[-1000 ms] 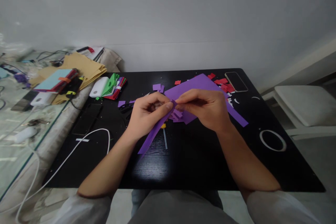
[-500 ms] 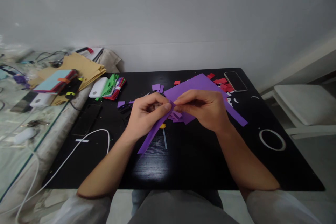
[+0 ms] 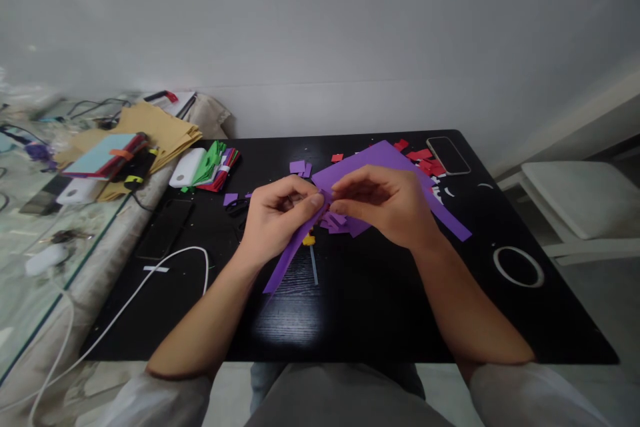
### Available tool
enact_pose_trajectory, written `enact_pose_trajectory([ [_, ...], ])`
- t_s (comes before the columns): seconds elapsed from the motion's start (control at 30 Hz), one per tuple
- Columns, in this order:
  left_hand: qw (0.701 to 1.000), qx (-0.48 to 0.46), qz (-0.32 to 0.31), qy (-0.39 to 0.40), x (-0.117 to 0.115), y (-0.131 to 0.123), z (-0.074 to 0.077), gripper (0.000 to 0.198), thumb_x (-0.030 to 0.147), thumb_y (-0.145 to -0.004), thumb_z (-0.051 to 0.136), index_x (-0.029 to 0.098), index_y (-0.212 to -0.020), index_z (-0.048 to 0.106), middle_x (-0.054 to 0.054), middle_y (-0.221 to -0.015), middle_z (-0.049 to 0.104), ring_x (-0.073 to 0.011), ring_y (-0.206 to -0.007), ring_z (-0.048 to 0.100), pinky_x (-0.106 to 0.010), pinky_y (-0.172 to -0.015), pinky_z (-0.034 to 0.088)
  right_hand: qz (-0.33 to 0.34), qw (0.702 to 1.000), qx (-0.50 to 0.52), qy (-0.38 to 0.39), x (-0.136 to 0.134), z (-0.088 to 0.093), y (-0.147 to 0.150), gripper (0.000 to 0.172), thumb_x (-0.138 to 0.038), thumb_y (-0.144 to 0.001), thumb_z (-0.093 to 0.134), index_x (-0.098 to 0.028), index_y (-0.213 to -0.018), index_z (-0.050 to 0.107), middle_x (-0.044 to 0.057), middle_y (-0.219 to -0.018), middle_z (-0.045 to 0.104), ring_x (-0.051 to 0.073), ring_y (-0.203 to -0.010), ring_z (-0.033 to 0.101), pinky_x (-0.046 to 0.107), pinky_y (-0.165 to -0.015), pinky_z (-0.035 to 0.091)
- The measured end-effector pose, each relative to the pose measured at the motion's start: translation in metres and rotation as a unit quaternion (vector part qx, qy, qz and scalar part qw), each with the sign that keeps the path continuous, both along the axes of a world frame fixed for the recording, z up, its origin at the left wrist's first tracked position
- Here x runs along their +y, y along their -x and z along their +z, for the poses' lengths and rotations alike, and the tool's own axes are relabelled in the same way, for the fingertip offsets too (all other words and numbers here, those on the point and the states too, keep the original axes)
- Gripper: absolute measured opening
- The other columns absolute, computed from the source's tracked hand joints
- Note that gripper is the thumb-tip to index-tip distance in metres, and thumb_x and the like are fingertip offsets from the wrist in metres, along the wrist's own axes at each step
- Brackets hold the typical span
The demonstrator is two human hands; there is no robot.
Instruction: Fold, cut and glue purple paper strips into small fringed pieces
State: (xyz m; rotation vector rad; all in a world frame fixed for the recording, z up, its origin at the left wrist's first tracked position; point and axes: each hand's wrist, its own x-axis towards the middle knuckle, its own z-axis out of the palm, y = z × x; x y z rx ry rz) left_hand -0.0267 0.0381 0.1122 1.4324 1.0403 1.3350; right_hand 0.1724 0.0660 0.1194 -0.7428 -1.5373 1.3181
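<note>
My left hand [image 3: 280, 217] is closed, pinching a long purple paper strip [image 3: 285, 267] between thumb and fingers. The strip slants down toward me, its lower end in the air over the black table. Beside its upper end is my right hand [image 3: 387, 203], thumb and forefinger parted with a gap between them. Small cut purple paper pieces [image 3: 336, 221] lie beneath the hands. Behind them rests a large purple sheet [image 3: 377, 159], partly covered by my right hand. Just below the left fingers lies a yellow-topped thin stick [image 3: 314, 263].
Black scissors [image 3: 236, 207], mostly hidden, lie left of my left hand. Red paper scraps [image 3: 427, 163] and a phone [image 3: 449, 155] lie back right, a white ring [image 3: 519, 267] front right. Folded coloured papers [image 3: 215, 167] sit back left. A white cable [image 3: 173, 255] crosses the left side.
My right thumb and forefinger have come apart from the strip's upper end, the forefinger lifting slightly. My left hand still grips the strip in nearly the same place.
</note>
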Motion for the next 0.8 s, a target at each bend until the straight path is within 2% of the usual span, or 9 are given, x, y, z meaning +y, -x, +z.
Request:
enact_pose_trajectory([
  [0.13,0.999,0.018,0.008,-0.033,0.0011,-0.0005,-0.0025,0.020,0.030,-0.086,0.079,0.018,-0.073,0.072,0.002,-0.057,0.061,-0.0085,-0.047,0.051,-0.021,-0.045,0.035,0.039,0.998,0.008,0.051,-0.0025,0.0022,0.0019,0.023,-0.031,-0.077,0.095,-0.019,-0.090,0.080,0.001,-0.076,0.079,0.016,-0.070,0.078,0.025,-0.066,0.064],
  [0.3,0.997,0.036,0.000,-0.066,0.0030,0.0004,-0.0020,0.018,0.027,-0.087,0.078,0.017,-0.073,0.071,0.002,-0.059,0.062,-0.0073,-0.048,0.048,-0.020,-0.046,0.036,0.040,0.997,0.029,0.063,-0.0069,0.0025,0.0057,0.020,-0.032,-0.081,0.092,-0.018,-0.085,0.078,0.000,-0.070,0.077,0.015,-0.065,0.076,0.027,-0.068,0.066],
  [0.5,0.995,0.040,-0.011,-0.086,0.0027,0.0031,0.0025,0.012,0.022,-0.090,0.073,0.017,-0.080,0.072,0.002,-0.067,0.066,-0.0080,-0.056,0.055,-0.018,-0.052,0.043,0.039,0.996,0.023,0.077,-0.0075,-0.0002,0.0069,0.017,-0.027,-0.080,0.092,-0.017,-0.085,0.079,0.001,-0.070,0.078,0.014,-0.064,0.076,0.024,-0.065,0.065],
  [0.8,0.990,0.054,0.038,-0.127,0.0007,-0.0001,-0.0047,0.010,0.021,-0.092,0.075,0.018,-0.083,0.073,0.002,-0.071,0.070,-0.0074,-0.060,0.060,-0.017,-0.056,0.047,0.026,0.997,0.016,0.072,-0.0091,-0.0001,0.0084,0.015,-0.025,-0.081,0.090,-0.017,-0.086,0.079,0.000,-0.071,0.078,0.014,-0.065,0.076,0.023,-0.066,0.065],
])
